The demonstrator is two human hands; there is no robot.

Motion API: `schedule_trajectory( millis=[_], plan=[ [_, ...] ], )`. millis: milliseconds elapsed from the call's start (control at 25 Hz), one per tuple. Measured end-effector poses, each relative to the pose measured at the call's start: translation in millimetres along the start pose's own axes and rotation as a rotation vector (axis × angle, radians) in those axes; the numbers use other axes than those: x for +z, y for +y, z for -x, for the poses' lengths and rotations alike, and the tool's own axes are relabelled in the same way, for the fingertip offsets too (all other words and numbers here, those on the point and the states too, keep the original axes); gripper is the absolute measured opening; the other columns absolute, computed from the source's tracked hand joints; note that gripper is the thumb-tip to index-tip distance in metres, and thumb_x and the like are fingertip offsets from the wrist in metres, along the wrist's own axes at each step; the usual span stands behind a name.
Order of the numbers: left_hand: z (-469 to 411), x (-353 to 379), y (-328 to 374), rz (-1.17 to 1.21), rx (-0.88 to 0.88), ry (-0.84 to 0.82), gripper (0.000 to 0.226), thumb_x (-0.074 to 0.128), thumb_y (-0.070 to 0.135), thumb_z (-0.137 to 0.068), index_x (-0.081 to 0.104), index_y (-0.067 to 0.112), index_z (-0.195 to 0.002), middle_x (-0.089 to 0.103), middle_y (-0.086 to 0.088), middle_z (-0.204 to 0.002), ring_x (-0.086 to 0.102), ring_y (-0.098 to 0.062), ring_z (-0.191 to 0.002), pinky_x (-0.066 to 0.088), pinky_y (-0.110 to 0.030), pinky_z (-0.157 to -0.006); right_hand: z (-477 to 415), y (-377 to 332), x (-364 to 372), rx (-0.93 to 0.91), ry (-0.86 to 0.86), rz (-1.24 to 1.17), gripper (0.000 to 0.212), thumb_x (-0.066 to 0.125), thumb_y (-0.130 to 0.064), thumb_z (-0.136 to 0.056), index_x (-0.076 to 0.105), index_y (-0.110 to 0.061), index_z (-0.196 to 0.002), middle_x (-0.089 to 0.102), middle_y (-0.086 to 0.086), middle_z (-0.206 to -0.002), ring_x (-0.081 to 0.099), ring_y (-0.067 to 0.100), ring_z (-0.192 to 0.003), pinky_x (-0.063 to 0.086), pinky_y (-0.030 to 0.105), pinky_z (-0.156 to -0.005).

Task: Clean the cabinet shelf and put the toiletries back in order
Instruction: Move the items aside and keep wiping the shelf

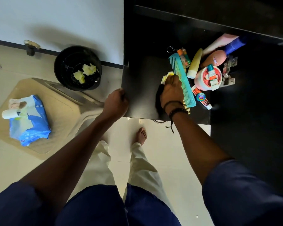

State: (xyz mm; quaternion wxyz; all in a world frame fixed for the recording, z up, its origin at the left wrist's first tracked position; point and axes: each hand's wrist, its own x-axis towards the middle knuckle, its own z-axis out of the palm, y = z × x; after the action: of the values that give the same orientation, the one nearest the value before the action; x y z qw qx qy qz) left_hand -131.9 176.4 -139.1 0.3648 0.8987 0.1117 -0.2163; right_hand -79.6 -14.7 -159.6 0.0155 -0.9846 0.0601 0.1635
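Wipe [166,77]: a pale yellow wad on the dark shelf [142,88], only its far edge showing past the right hand [171,91].
Wipe to grip: it lies straight under the palm and fingertips, just ahead of the knuckles, touching the shelf.
Right grip: fingers pressed flat and together on the wipe, not pinching it.
Comb [182,79]: teal, long axis running from far-left to near-right, lying just beside the right hand on its outer side and partly over the wrist line; it looks to be touching the hand.
Cluster: toiletries [207,75] sit crowded beyond and right of the comb, jar, tubes and bottles touching one another.
Clear shelf: the bare stretch lies left of the wipe, toward the left hand [116,101].
Left grip: curled shut over the shelf's near-left corner, bracing.
Nearer hand: the right, already on the wipe.
Judgement: the next stroke probably runs left across the bare part; a rightward sweep would likely shove the comb.
Bin [78,67]: on the floor well left, used wipes inside.
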Motion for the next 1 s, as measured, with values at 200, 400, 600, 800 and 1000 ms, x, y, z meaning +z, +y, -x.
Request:
schedule_trajectory(
  millis=[200, 400, 600, 800, 1000],
  plan=[
    [-1, 0, -3, 0.006, 0.046, 0.003, 0.023, 0.038, 0.006, -0.090, 0.060, 0.003, -0.096, 0.064, -0.018, -0.100, 0.060, -0.036, -0.094, 0.047, -0.039, -0.076, -54, -18, -14, -0.005, 0.008, 0.073, 0.051, 0.035, -0.011, -0.095, 0.024, 0.006, -0.143, 0.031, 0.024, -0.145, 0.034, 0.036, -0.131, 0.031, 0.039, -0.107],
    [2, -1, -4, 0.010, 0.058, 0.015, 0.025, 0.038, 0.006, -0.094, 0.058, 0.003, -0.109, 0.062, -0.015, -0.117, 0.057, -0.034, -0.108, 0.042, -0.031, -0.081, -71, -53, -36, -0.219, 0.006, -0.029, 0.066, 0.051, -0.020, -0.090, 0.023, -0.001, -0.146, 0.034, 0.020, -0.146, 0.035, 0.035, -0.133, 0.029, 0.038, -0.110],
    [2, -9, -5, 0.058, 0.061, -0.015, 0.035, 0.038, 0.005, -0.096, 0.054, 0.006, -0.127, 0.057, -0.011, -0.132, 0.056, -0.031, -0.115, 0.044, -0.031, -0.091, -88, -93, -44, -0.122, -0.054, -0.135, 0.046, 0.047, -0.023, -0.093, 0.044, -0.007, -0.136, 0.049, 0.016, -0.137, 0.047, 0.033, -0.127, 0.039, 0.039, -0.107],
    [7, -13, -5, 0.086, 0.068, -0.033, 0.037, 0.038, 0.001, -0.093, 0.054, 0.007, -0.126, 0.057, -0.012, -0.131, 0.053, -0.032, -0.119, 0.043, -0.035, -0.096, -62, -76, -24, -0.312, 0.021, -0.176, 0.058, 0.046, -0.016, -0.090, 0.031, -0.016, -0.146, 0.039, 0.008, -0.147, 0.036, 0.027, -0.136, 0.027, 0.032, -0.114],
    [2, -14, -9, 0.066, 0.048, -0.060, 0.051, 0.035, -0.005, -0.089, 0.046, 0.008, -0.137, 0.046, -0.008, -0.145, 0.042, -0.027, -0.134, 0.032, -0.031, -0.108, -84, -44, -40, -0.155, -0.028, -0.119, 0.065, 0.049, -0.015, -0.091, 0.021, -0.003, -0.148, 0.035, 0.018, -0.148, 0.034, 0.032, -0.138, 0.024, 0.034, -0.116]
  ],
)
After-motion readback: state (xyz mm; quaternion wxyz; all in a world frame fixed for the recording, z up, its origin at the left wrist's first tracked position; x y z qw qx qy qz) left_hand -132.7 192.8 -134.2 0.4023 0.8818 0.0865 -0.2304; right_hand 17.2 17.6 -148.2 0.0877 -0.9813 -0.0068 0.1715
